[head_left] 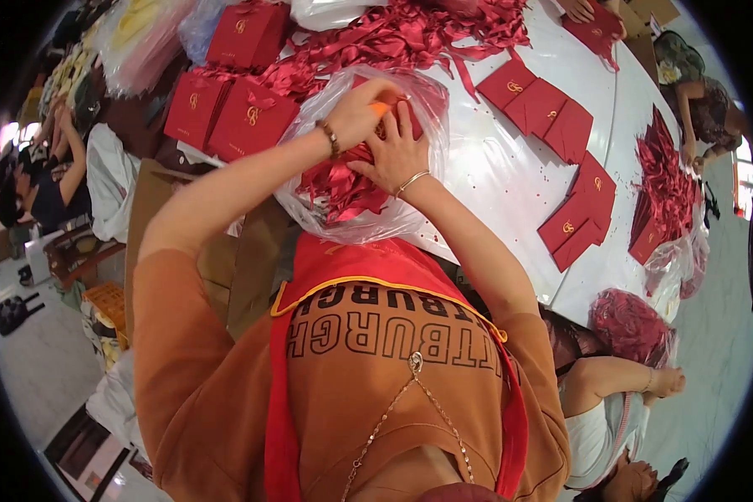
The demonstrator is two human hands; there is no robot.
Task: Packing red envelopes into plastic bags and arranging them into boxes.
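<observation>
A clear plastic bag [368,219] full of red ribbon pieces [339,188] lies at the near edge of the white table [494,171], right in front of me. My left hand [356,113] is closed on the bag's upper rim, next to a small orange thing I cannot make out. My right hand [397,155] rests with fingers apart on the ribbons at the bag's mouth. Both wrists wear thin bracelets.
Red gift boxes [243,113] stand to the left, and a heap of red ribbon [410,33] lies behind the bag. Flat red folded boxes [548,105] and more [581,213] lie to the right. A seated person [611,393] with another ribbon bag [632,326] is at lower right.
</observation>
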